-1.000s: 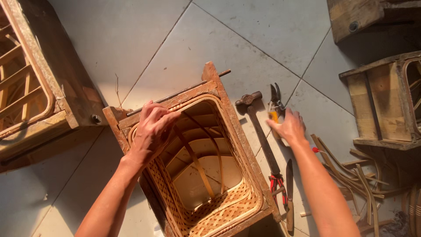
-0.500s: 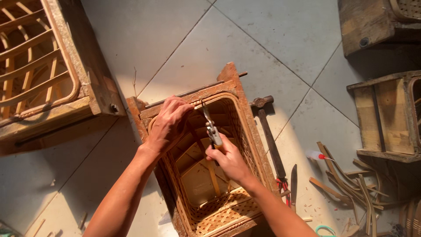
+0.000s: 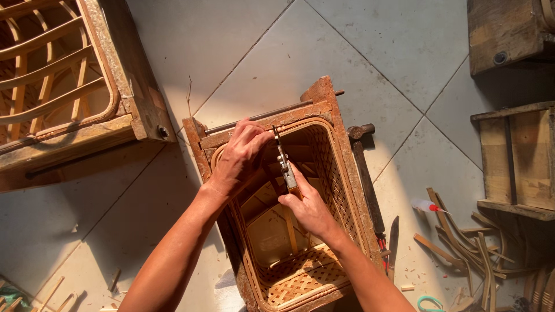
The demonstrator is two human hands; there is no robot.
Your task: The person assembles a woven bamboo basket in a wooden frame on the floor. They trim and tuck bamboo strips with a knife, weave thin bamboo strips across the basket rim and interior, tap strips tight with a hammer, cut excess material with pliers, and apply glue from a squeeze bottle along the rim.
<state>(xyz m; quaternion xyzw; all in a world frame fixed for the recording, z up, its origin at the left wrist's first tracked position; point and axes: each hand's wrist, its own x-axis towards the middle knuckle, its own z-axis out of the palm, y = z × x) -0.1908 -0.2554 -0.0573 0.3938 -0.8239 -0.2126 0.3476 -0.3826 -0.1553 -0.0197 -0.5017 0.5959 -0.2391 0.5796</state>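
Observation:
A tall woven bamboo basket sits inside a worn wooden frame (image 3: 341, 144) on the tiled floor, seen from above. My left hand (image 3: 240, 156) rests on the frame's far rim, fingers curled over the bamboo strip at the top edge. My right hand (image 3: 306, 205) grips a pair of metal shears or pliers (image 3: 283, 162), whose tip points up at the rim right beside my left fingers. The basket's woven bottom (image 3: 295, 277) shows below my arms.
A hammer (image 3: 364, 173) lies right of the frame, with a knife (image 3: 393, 240) and red-handled tool below it. A small glue bottle (image 3: 425, 206) and loose bamboo strips (image 3: 462, 248) lie further right. Other wooden frames stand at top left (image 3: 115, 110) and right (image 3: 514, 156).
My right hand picked the cutting tool up off the floor at the right and brought it over the basket to the rim by my left hand. The view shifted closer.

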